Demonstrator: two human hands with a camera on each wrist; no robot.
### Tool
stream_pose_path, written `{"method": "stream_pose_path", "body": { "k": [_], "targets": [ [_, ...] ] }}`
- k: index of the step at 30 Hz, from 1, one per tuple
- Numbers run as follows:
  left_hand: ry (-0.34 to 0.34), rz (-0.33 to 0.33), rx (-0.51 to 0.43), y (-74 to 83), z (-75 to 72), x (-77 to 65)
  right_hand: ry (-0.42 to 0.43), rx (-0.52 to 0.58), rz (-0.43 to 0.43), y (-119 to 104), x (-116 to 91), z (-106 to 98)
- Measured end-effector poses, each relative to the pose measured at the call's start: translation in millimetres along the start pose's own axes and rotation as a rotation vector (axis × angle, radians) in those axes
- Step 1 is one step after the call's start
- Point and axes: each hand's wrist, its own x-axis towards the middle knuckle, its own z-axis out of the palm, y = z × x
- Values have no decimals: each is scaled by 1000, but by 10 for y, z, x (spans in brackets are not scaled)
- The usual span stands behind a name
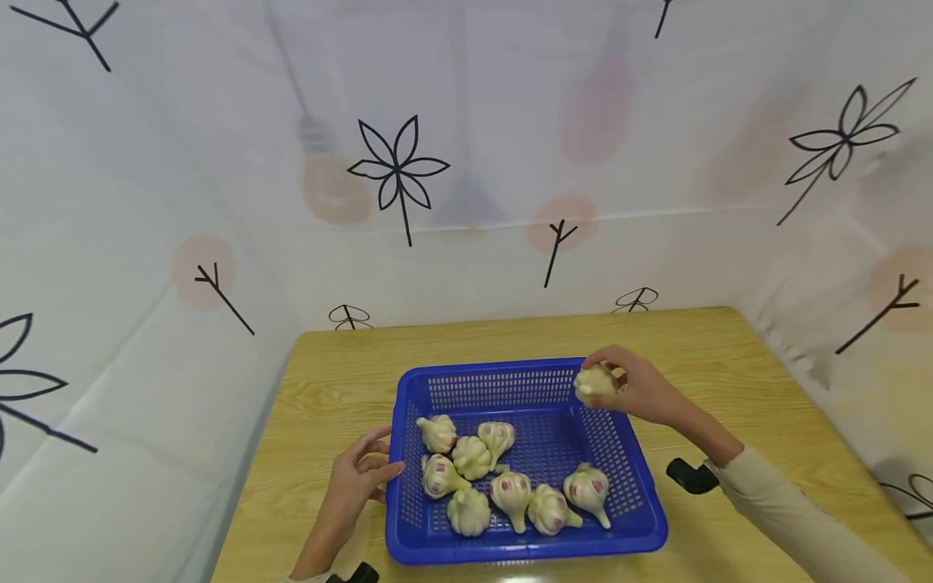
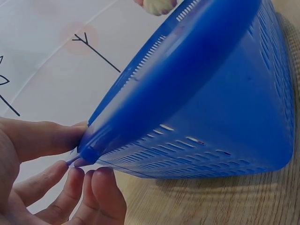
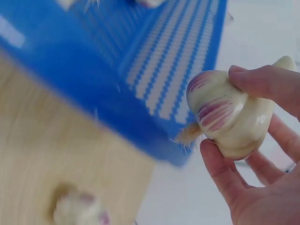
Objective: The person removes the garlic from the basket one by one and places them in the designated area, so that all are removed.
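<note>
My right hand [image 1: 637, 385] holds a garlic bulb [image 1: 596, 384] over the far right corner of a blue plastic basket [image 1: 526, 556]. Thumb and fingers wrap the bulb in the right wrist view; its rootlets and purple-streaked skin show there. At the basket's left side, my left hand [image 1: 351, 486] pinches the rim, thumb on top and fingers curled beneath, as the left wrist view shows. Inside the basket lie several garlic bulbs [image 1: 471, 457], gathered at the left and along the near side. One bulb [image 1: 586, 488] sits near the right wall.
The basket stands on a wood-grain table [image 1: 335, 380]. A blurred garlic bulb [image 3: 79, 208] lies on the wood outside the basket in the right wrist view. White cloth [image 1: 466, 267] with plant drawings hangs behind and beside the table.
</note>
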Motion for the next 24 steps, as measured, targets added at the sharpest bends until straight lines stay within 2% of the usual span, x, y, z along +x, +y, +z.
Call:
{"method": "stream_pose_path", "body": {
  "k": [7,12,18,24],
  "targets": [
    [-8,-2,-2,5,-5,-8,68,-96,-7,117,-75,-351],
    [-6,4,-4,-4,-12,-9,90,-155,18,200,-131,-539],
    [-10,10,-14,-8,-23,-8,97,-159,89,315,-198,-670],
    [-17,7,-10,-1,-16,-7,111,-217,138,493,-262,-739]
  ]
}}
